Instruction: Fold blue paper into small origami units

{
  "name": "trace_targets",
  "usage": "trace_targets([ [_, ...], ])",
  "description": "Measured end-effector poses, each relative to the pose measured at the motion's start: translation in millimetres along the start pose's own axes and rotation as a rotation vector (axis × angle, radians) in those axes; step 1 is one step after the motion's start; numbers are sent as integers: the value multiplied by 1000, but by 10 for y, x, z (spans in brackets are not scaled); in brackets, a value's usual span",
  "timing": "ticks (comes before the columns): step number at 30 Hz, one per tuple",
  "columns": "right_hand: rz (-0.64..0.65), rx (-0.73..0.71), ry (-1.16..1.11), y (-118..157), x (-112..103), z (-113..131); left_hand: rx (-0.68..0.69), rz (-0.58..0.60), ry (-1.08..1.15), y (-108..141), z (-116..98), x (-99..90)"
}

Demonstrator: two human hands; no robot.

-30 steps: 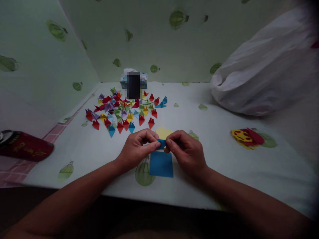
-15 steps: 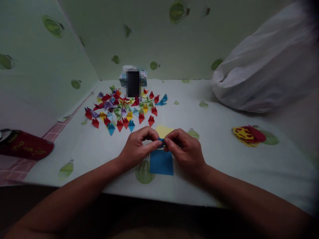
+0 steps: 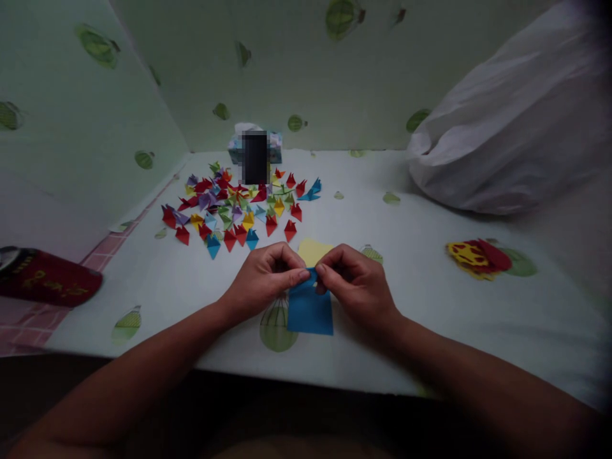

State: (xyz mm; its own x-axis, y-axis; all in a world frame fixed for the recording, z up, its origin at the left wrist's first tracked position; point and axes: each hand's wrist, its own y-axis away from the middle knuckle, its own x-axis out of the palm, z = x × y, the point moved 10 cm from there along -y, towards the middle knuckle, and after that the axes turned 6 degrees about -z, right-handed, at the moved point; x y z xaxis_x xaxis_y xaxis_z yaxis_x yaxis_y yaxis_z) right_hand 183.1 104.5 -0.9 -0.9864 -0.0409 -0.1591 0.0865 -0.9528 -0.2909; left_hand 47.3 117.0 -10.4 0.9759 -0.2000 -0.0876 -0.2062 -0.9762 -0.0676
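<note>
Between my two hands is a small folded piece of blue paper (image 3: 312, 275), mostly covered by fingertips. My left hand (image 3: 268, 275) pinches its left side with thumb and forefinger. On its right side, my right hand (image 3: 358, 284) pinches it the same way. Just below lies a flat blue paper square (image 3: 310, 313) on the table. A yellow paper sheet (image 3: 313, 252) shows behind the fingers. Farther back on the left spreads a group of several folded paper cranes (image 3: 229, 207) in red, blue, yellow, purple and green.
A tissue box (image 3: 275, 148) stands at the back, with a dark blurred-out rectangle (image 3: 255, 159) before it. At left is a red can (image 3: 52, 277). A white plastic bag (image 3: 497, 140) bulges at right, above red and yellow cut-out pieces (image 3: 473, 256). Patterned cloth covers the table (image 3: 373, 357).
The folded blue paper has turned slightly between my fingertips, and more of its face shows. My hands stay in nearly the same place.
</note>
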Motion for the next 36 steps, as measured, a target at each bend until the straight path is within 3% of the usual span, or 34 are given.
trace_targets([
  [6,40,66,-44,-30,20,-72,-29,-2,119,-15,32,9],
  [12,249,169,-74,-26,188,-176,-58,53,125,-6,66,49],
  [15,291,199,-87,-6,221,-197,-67,64,127,-8,81,54],
  [22,135,168,-136,-60,72,-157,-37,33,191,-26,82,-4],
  [30,50,64,-53,-59,-17,-104,-49,13,22,-25,74,-32],
  [36,8,47,-17,-56,-59,-101,-35,-27,54,-29,61,-60],
])
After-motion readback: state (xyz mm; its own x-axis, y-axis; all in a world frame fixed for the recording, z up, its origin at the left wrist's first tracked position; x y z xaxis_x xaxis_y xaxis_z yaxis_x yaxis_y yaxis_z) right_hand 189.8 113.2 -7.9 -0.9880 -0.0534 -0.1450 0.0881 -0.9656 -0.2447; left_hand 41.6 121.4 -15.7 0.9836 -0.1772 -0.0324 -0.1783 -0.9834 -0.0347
